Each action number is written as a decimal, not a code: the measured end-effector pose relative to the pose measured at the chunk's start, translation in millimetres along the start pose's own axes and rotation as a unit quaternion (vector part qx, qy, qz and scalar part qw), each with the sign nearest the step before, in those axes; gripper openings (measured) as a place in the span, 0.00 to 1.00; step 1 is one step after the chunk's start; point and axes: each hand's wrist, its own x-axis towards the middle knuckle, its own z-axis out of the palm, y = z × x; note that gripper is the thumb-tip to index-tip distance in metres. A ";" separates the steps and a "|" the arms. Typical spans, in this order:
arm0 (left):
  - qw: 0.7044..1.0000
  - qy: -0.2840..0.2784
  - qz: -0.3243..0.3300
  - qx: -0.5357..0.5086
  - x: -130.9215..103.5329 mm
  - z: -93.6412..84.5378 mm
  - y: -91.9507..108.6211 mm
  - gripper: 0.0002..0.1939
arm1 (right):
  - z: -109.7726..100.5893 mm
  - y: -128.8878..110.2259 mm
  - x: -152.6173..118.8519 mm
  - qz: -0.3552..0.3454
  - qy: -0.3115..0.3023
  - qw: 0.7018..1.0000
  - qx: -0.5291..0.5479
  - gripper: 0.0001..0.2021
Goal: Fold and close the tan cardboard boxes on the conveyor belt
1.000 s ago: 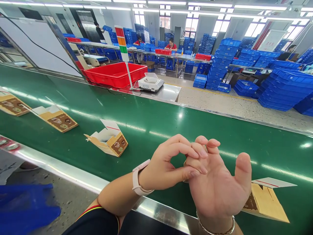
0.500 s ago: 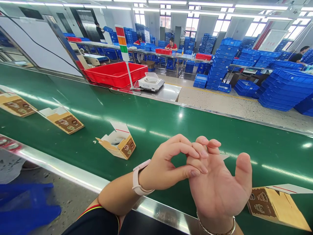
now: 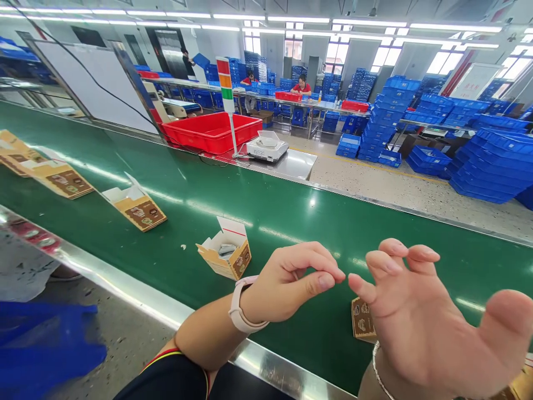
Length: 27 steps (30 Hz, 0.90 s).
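My left hand, with a pale watch band on the wrist, hovers over the green belt, thumb and fingers drawn together with nothing visible in them. Just right of its fingertips, my right hand is palm up, fingers spread, holding nothing. A small gap separates the hands. Beyond my left wrist stands an open brown-and-yellow box with silvery packets inside. Another box is partly hidden behind my right hand, and one more shows at the lower right.
More open boxes sit along the belt to the left. Across it are a red bin, a signal light and a white scale. A metal rail edges the near side. Blue crates and people are farther back.
My hands have separated; my right hand has moved right and its fingers have spread. The boxes have shifted right along the belt. The view has also shifted, bringing more of the left side into sight.
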 end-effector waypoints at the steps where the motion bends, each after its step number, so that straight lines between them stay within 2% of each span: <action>1: 1.000 0.000 -0.001 -0.002 0.4 0.3 0.2 0.11 | -1.7 -3.3 0.1 0.008 -0.005 1.000 -0.002 0.21; 7: 1.000 -0.015 -0.012 -0.013 2.1 2.9 5.0 0.11 | -4.0 -8.6 -2.5 0.048 -0.032 0.998 -0.003 0.23; 13: 0.999 -0.028 -0.019 0.010 1.8 1.8 7.8 0.13 | -9.5 -12.2 -1.7 0.059 -0.027 0.998 -0.001 0.26; 20: 0.999 -0.048 -0.010 0.013 0.1 -0.9 8.0 0.08 | -8.6 -14.0 0.4 0.084 -0.049 0.995 0.007 0.25; 27: 0.998 -0.057 -0.003 0.013 -0.5 -0.9 7.1 0.07 | -10.7 -14.4 0.7 0.083 -0.025 0.996 -0.003 0.27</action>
